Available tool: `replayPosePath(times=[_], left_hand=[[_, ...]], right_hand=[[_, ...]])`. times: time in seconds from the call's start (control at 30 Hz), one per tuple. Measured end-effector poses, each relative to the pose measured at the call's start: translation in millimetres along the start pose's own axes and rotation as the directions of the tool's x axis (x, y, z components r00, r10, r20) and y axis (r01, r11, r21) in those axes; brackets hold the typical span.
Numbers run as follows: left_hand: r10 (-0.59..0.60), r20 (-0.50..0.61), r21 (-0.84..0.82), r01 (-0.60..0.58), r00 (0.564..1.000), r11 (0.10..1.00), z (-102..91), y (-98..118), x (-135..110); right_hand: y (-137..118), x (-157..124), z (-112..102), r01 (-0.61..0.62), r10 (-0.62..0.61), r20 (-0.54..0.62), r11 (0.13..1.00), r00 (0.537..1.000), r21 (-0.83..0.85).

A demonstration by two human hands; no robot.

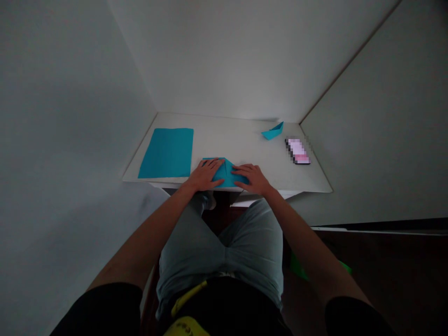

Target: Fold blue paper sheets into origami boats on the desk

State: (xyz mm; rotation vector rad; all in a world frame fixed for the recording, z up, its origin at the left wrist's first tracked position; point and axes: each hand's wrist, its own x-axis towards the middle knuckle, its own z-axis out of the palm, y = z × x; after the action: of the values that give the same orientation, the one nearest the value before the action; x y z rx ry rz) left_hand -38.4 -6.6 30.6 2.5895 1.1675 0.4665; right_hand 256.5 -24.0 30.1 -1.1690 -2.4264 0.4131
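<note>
A partly folded sheet of blue paper (pixel 227 176) lies at the front edge of the white table, with a crease line down its middle and a peak at the top. My left hand (pixel 206 174) rests flat on its left side, fingers stretched out. On the right side of the same paper lies my right hand (pixel 255 178), its fingers spread and pointing inward. Both palms hide the paper's outer corners.
Flat blue paper (pixel 168 153) lies on the left of the white table (pixel 231 135). A folded blue paper boat (pixel 273 131) stands at the back right, near a phone (pixel 297 151). Walls close in the back and both sides.
</note>
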Motion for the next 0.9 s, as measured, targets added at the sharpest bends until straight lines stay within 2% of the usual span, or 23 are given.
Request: replayPosePath(times=[0.07,0.23,0.47,0.57,0.77,0.83,0.9], left_hand=[[0.003,-0.01,0.002,-0.003,1.0,1.0,1.4,-0.4,0.4],[0.052,-0.021,0.017,-0.052,0.998,0.999,4.5,-2.6,-0.9],[0.031,-0.052,0.006,-0.03,0.998,1.0,7.1,-2.2,-0.8],[0.026,-0.047,0.033,-0.024,0.999,0.999,9.6,-3.8,-0.3],[0.021,-0.026,0.066,-0.019,0.999,0.998,13.9,-6.4,0.7],[-0.033,-0.066,0.048,0.036,0.997,0.998,14.8,-5.7,1.6],[-0.137,-0.159,-0.002,0.138,0.978,0.99,15.9,-5.4,2.9]], right_hand=[[-10.2,-5.2,1.4,0.017,-0.015,0.03,0.998,0.999,-0.053],[-24.0,-8.1,14.1,-0.017,0.015,-0.016,0.995,1.0,-0.103],[-34.2,22.8,51.2,-0.07,0.077,0.04,0.986,0.996,-0.154],[-35.8,30.8,61.7,-0.088,0.093,0.025,0.983,0.995,-0.158],[-33.4,9.4,55.3,-0.016,0.018,0.012,0.989,1.0,-0.145],[-30.6,-3.6,49.4,-0.008,0.012,0.022,0.988,1.0,-0.155],[-27.2,-15.6,43.4,-0.01,0.014,0.024,0.986,1.0,-0.164]])
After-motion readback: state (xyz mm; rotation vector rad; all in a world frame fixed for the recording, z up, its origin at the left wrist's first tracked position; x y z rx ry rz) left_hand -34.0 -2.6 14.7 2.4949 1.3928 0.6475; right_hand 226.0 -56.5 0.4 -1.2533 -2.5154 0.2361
